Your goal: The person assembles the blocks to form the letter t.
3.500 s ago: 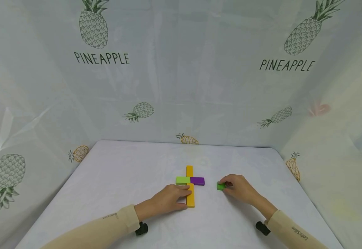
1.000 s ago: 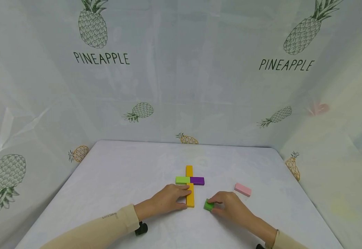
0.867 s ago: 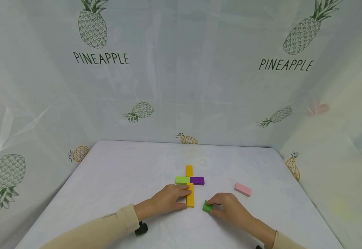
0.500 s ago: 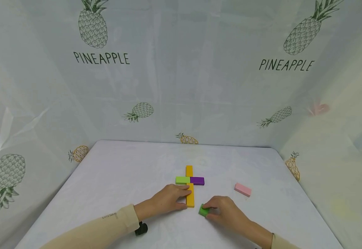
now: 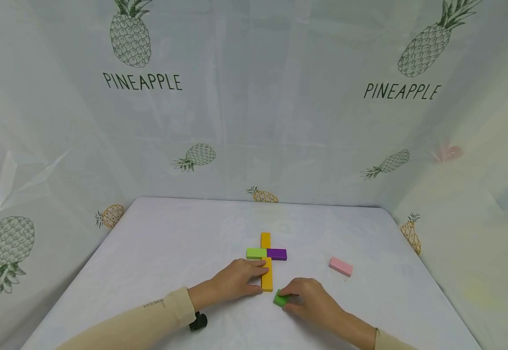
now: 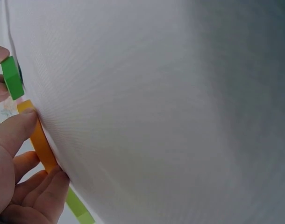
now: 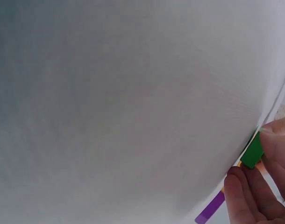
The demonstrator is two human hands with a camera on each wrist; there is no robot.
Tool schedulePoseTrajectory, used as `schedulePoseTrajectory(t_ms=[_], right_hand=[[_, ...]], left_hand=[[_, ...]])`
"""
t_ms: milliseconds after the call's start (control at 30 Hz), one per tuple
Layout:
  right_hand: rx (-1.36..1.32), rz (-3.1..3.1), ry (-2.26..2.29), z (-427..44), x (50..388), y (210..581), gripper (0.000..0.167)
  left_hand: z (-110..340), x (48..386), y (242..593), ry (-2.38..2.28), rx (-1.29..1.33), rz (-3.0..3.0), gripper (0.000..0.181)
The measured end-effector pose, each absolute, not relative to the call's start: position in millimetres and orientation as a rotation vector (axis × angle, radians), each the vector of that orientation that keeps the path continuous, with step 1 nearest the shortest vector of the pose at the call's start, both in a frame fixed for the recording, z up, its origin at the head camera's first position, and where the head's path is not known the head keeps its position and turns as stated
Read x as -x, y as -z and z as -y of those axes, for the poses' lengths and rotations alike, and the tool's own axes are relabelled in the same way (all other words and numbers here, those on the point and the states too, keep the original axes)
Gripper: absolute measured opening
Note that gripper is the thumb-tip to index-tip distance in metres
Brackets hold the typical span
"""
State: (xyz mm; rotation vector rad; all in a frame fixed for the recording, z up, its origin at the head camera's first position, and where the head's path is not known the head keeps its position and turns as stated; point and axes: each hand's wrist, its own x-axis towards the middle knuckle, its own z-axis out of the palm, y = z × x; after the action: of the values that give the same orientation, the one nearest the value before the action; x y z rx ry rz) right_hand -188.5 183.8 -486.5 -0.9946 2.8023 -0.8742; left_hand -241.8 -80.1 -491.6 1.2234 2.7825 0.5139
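Note:
My left hand (image 5: 236, 279) holds the near orange block (image 5: 267, 282) in place on the table; in the left wrist view its thumb presses one end and its fingers lie along the far part. Between the thumb and fingers of my right hand (image 5: 316, 302) is a small green block (image 5: 279, 299), slightly turned, just right of that orange block's near end. A lime green block (image 5: 256, 253) and a purple block (image 5: 277, 254) lie end to end across the orange block's far end. Beyond them another orange block (image 5: 265, 239) points away, making a cross shape.
A pink block (image 5: 340, 267) lies alone to the right. The white table (image 5: 184, 228) is bounded by a pineapple-print curtain (image 5: 280, 107) at the back and sides. A black strap piece (image 5: 198, 322) hangs under the left wrist.
My right hand has carried the green block left and nearer, toward the near end of the orange block. The pink block, hidden at first, now shows. My left hand has stayed still.

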Motion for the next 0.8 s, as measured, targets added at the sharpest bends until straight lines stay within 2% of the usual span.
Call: schedulePoseTrajectory(t_ms=[367, 800], right_hand=[[1.081, -2.833, 0.858, -176.8, 188.5, 491.3, 0.023], [1.053, -2.872, 0.792, -172.5, 188.0, 492.4, 0.022]], left_hand=[[80.4, 242.0, 491.2, -0.524, -1.252, -2.786, 0.054], [80.4, 242.4, 492.4, -0.522, -1.263, -2.797, 0.054]])
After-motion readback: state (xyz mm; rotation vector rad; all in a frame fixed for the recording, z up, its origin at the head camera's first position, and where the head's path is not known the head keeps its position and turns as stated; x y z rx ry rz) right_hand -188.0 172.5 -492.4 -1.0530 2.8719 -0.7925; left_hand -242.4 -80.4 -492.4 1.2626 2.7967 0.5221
